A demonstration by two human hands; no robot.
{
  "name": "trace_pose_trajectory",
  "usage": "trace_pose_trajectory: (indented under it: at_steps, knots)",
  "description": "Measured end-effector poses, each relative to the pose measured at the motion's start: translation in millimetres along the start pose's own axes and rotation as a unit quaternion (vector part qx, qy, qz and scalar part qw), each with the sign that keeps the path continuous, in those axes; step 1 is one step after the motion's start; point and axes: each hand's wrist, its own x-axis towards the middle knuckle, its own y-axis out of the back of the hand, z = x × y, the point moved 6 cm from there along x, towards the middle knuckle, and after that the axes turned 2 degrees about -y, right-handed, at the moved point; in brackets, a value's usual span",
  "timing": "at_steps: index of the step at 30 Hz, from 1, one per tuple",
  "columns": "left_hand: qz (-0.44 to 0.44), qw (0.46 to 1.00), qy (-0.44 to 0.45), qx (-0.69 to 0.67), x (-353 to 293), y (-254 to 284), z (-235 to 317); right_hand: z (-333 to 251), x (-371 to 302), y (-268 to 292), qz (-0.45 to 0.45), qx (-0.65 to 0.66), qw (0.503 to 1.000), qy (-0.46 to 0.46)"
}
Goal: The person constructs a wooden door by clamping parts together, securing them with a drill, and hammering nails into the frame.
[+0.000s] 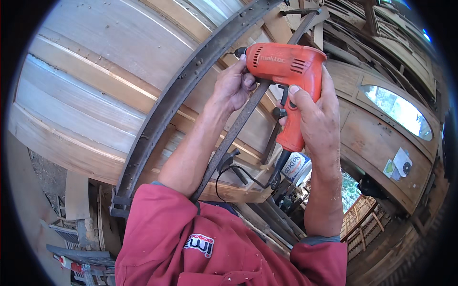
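An orange-red corded power drill [281, 64] is held up in front of me, lying level with its chuck pointing left. My right hand [317, 112] wraps round its handle, the thumb on the near side by the trigger. At the drill's front end, my left hand [234, 86] is closed, thumb up against the chuck [241, 52] and the other fingers curled beneath. A thin dark bit seems to stick out of the chuck, but it is too small to make out. From the handle's base a black power cord [281, 164] hangs down.
A long metal bar clamp [164, 102] runs across a panelled wooden door [119, 88]; a second narrow bar [238, 124] passes beneath the drill. A white bucket [296, 168] stands below my right wrist. To the right is a wooden door [362, 128] with an oval window, near stacked timber [353, 43].
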Motion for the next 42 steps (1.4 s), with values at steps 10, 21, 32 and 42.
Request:
trace_pose_trajectory:
  at_steps: [10,21,32,42]
  knots:
    - [0.047,0.999,-0.005,-0.008,-2,-2,-3,2,12,10,-0.039,-0.013,0.998,-0.039]
    - [-0.125,0.628,-0.544,0.542,-44,-142,50,5,12,9,0.009,-0.117,0.993,0.011]
    - [-0.062,0.664,-0.524,0.530,-35,-128,58,-8,6,-8,-0.019,-0.099,0.995,-0.013]
    - [-0.034,0.666,-0.565,0.485,-36,-121,56,-3,12,-5,-0.027,-0.105,0.994,0.003]
